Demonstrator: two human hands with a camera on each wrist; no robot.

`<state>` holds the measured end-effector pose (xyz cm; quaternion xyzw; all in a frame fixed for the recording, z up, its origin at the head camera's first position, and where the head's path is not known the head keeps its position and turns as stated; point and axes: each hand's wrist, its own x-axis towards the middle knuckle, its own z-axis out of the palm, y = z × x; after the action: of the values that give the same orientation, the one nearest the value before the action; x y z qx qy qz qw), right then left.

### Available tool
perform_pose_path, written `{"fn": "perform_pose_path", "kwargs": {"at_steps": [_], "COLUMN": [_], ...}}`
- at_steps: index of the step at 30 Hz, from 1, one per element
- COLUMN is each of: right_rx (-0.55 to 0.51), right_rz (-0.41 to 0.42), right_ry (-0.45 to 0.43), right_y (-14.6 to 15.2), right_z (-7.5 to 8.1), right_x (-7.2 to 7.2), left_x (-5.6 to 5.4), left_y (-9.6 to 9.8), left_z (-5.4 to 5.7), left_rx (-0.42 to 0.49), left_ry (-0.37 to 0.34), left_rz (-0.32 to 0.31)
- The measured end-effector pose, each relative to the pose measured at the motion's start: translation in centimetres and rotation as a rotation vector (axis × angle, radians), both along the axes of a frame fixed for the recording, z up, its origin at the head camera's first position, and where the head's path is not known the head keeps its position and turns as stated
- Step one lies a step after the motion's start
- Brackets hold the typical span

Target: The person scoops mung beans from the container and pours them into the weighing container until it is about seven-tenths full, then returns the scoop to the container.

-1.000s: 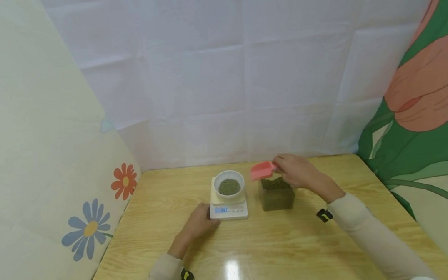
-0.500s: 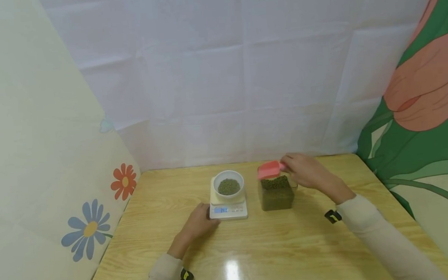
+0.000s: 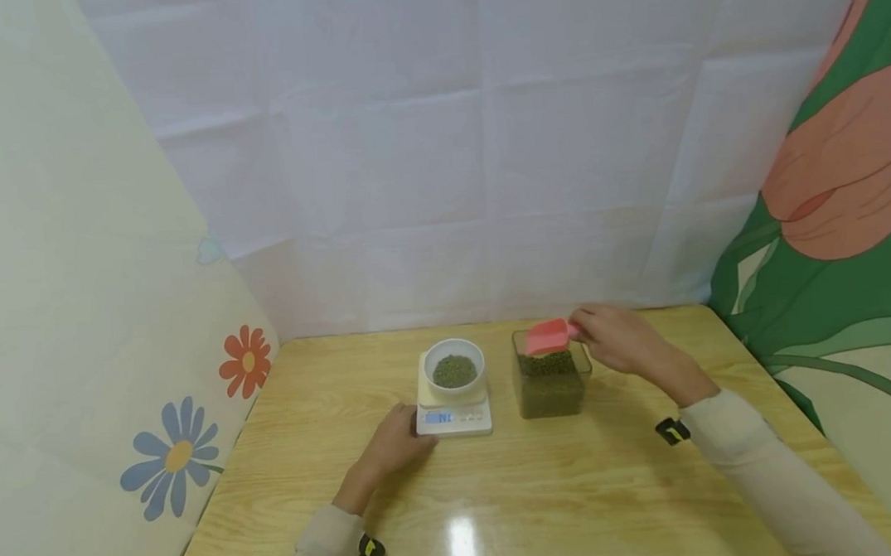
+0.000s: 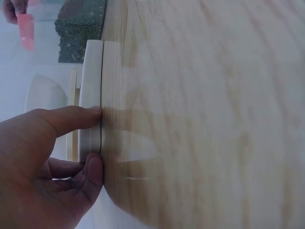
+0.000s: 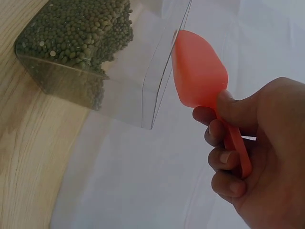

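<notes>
My right hand (image 3: 616, 337) grips the handle of a pink-red scoop (image 5: 200, 71), fingers curled round it. The scoop overlaps the back of a clear plastic box (image 3: 551, 402) in the head view; in the right wrist view its tip is right at the rim. Small green beans (image 5: 81, 28), which look like mung beans, fill part of the box and slope down to one side. My left hand (image 3: 396, 438) holds the front left corner of a white kitchen scale (image 4: 90, 90) between thumb and fingers. On the scale stands a white bowl (image 3: 454, 349) with green beans (image 3: 455, 371) in it.
The scale and box stand side by side on a wood-grain table (image 3: 500, 491), a narrow gap between them. A white cloth (image 3: 427, 187) hangs behind the table. Flower-printed cloths flank it left and right. The scale's display (image 3: 438, 418) is lit.
My right hand has moved to the right with the scoop, from beside the box's left edge to over its back part. The left hand, scale and bowl stay put.
</notes>
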<state>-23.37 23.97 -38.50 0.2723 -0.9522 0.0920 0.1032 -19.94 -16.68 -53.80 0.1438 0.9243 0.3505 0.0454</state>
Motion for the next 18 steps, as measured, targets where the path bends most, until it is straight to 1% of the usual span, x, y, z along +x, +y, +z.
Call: {"fn": "perform_pose_path", "kwargs": {"at_steps": [5, 15, 18], "right_rx": [0.023, 0.082, 0.098], "right_rz": [-0.001, -0.031, -0.032], "right_ry": [0.009, 0.002, 0.013], "right_y": [0.27, 0.12, -0.03], "right_z": [-0.11, -0.52, -0.63], "right_x": [-0.03, -0.28, -0.39], "left_x": [-0.02, -0.17, -0.15], "left_y": [0.00, -0.01, 0.01], "left_z": [0.21, 0.02, 0.03], "left_rx": [-0.002, -0.012, -0.010], "left_ry": [-0.002, 0.006, 0.007], "left_rz": [0.000, -0.017, -0.016]}}
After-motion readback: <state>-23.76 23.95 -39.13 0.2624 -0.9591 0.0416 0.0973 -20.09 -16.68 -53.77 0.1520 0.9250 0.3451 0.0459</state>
